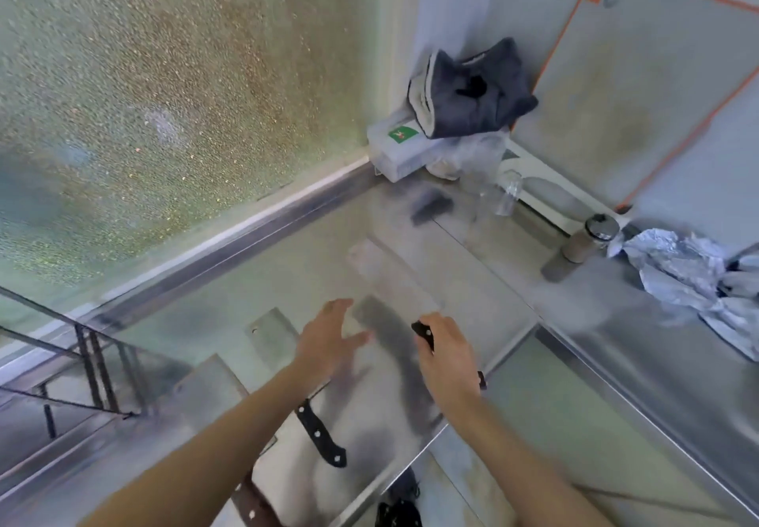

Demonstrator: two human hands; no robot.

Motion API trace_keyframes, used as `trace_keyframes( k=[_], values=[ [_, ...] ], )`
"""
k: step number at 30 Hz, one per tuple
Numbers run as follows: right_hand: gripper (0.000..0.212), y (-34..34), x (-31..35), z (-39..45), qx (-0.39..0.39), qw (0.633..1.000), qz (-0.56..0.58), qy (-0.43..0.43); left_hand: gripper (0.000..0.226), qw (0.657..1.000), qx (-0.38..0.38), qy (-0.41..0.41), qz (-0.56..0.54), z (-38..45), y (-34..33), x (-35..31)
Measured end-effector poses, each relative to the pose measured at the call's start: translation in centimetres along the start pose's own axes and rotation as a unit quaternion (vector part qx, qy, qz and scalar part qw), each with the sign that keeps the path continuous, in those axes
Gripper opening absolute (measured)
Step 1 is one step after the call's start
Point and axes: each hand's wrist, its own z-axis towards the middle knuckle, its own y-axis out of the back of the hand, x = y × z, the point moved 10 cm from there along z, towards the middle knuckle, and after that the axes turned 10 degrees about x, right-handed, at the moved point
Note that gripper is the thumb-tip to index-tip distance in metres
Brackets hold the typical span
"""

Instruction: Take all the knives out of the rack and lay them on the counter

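My right hand (447, 358) grips the black riveted handle of a broad cleaver (390, 280), whose blurred blade points up and away just over the steel counter (472, 264). My left hand (328, 337) hovers open beside the blade, fingers spread. Two other cleavers lie flat on the counter. One has a black handle (320, 432) and its blade (273, 331) runs under my left forearm. The other has a pale blade (209, 383) and a brown handle (250, 502) at the lower left. The dark wire rack (92, 362) stands at the left edge.
A grey cloth (472, 87) sits on a white box (394, 149) in the far corner, near a clear glass (509, 192). An orange-rimmed cutting board (640, 87) leans on the right wall. A shaker (595, 237) and crumpled foil (694, 276) lie at the right. A frosted window fills the left.
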Motion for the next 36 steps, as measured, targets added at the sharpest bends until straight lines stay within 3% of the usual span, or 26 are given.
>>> trace_keyframes(
  k=[3,7,24,30,36],
  values=[
    [0.01,-1.9,-3.8,0.3,0.031,0.999,-0.012,-0.029,0.09,0.973,0.072,0.024,0.217,1.0,-5.3,2.7],
    [0.012,-4.0,-6.0,0.9,0.04,0.998,-0.026,-0.042,0.103,0.939,0.137,0.039,0.313,1.0,-9.4,4.5],
    [0.014,-10.2,-4.3,3.6,0.038,0.998,-0.044,-0.014,0.114,0.929,0.08,0.044,0.358,1.2,-9.6,5.4],
    [0.017,-11.9,-3.9,3.8,0.025,0.998,-0.061,-0.008,0.104,0.936,0.119,0.037,0.328,1.2,-10.5,5.4],
    [0.015,-12.2,-3.9,3.7,0.019,0.999,-0.049,-0.002,0.103,0.939,0.112,0.037,0.323,1.3,-10.5,6.0]
  ],
)
